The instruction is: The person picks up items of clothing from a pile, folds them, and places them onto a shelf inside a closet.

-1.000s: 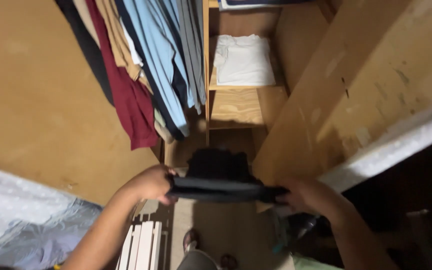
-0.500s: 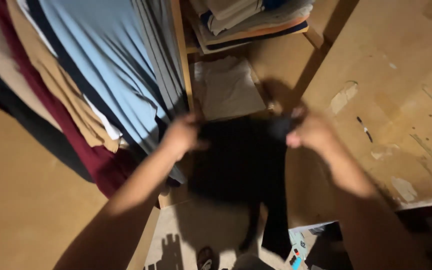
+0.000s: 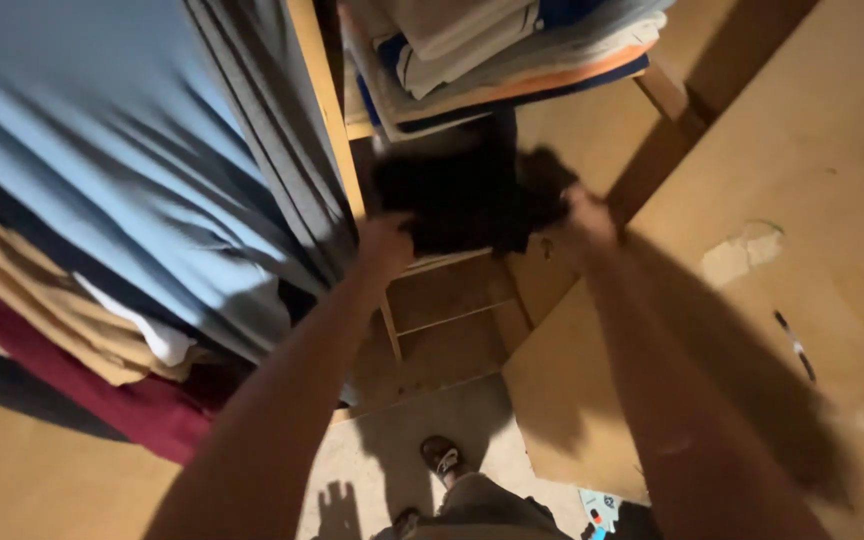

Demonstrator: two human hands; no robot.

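Note:
A folded black garment [image 3: 467,200] is held up at a wooden shelf [image 3: 452,262] in a closet. My left hand [image 3: 384,243] grips its left edge and my right hand [image 3: 582,215] grips its right edge. The garment sits just under a stack of folded clothes [image 3: 492,55] on the shelf above. The picture is blurred, so the garment's folds are hard to make out.
Hanging clothes in light blue [image 3: 102,170], grey, tan and dark red [image 3: 102,400] fill the left side. A wooden upright [image 3: 327,110] divides them from the shelves. A plywood wall [image 3: 782,200] stands on the right. My sandalled foot [image 3: 442,457] shows on the floor below.
Both hands have lifted the black garment from waist height up to the shelf. It hung loosely half a second ago and is now bunched compactly at the shelf. The view has tilted upward.

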